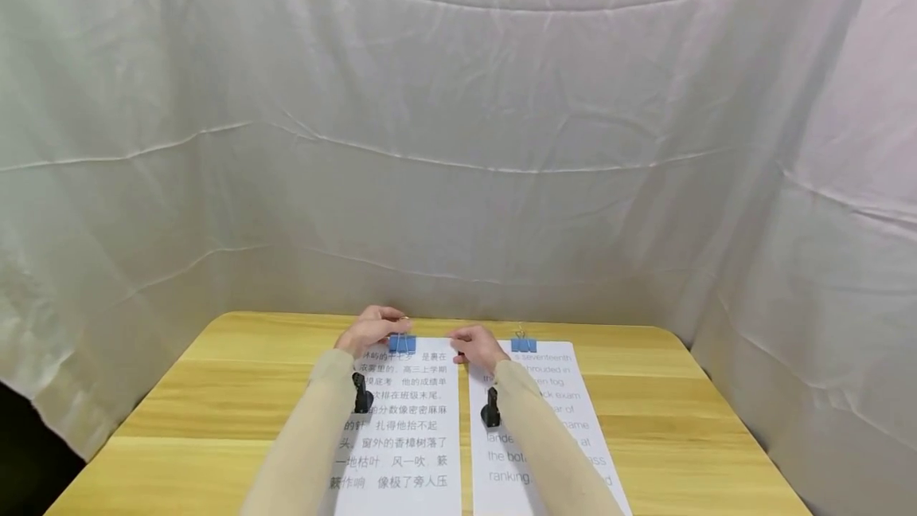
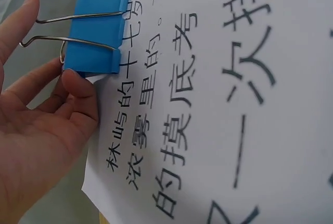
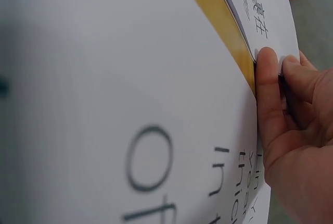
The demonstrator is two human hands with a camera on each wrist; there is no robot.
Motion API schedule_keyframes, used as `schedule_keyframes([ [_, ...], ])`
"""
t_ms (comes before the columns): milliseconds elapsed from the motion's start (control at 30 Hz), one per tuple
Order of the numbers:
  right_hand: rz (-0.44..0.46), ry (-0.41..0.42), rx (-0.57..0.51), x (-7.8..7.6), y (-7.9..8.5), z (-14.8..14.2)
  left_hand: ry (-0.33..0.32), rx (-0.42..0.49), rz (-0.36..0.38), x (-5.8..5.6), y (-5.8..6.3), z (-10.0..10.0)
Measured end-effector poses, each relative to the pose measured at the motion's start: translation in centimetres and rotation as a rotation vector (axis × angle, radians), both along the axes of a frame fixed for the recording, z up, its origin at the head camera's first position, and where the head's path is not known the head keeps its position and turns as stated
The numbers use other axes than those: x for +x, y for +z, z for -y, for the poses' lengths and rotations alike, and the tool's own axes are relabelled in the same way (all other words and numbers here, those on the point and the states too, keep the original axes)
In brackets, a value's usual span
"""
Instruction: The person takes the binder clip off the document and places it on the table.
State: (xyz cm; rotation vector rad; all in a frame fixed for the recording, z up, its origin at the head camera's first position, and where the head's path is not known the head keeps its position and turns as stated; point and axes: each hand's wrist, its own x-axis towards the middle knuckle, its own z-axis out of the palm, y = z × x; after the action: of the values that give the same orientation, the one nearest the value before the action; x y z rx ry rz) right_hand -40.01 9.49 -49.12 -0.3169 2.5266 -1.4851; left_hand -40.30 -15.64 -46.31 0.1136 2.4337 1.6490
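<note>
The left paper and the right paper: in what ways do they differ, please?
The left paper carries Chinese writing; the right paper carries English. The left hand touches the left paper's clip; no hand touches the right paper's clip. Both are white, with a blue clip at the top edge.

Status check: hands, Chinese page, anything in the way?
Left hand at blue clip. Right hand pinching Chinese page at upper right corner. Clip on page's top edge. Left sleeve overlaps page's left side, head view.

Wood-grain table (image 1: 215, 396) with Chinese-printed sheets (image 1: 401, 452) beside English-printed sheets (image 1: 497, 460) on top.
</note>
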Motion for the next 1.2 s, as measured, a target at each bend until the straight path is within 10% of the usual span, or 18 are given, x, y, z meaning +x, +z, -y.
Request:
schedule_keyframes([
  [733, 0.019, -0.053, 0.012, 0.14, -0.27, -0.49, -0.014, 0.097, 0.009, -0.37, -0.15, -0.25],
  [1200, 0.03, -0.076, 0.025, 0.38, 0.43, -0.19, 0.117, 0.122, -0.033, -0.34, 0.19, -0.46],
])
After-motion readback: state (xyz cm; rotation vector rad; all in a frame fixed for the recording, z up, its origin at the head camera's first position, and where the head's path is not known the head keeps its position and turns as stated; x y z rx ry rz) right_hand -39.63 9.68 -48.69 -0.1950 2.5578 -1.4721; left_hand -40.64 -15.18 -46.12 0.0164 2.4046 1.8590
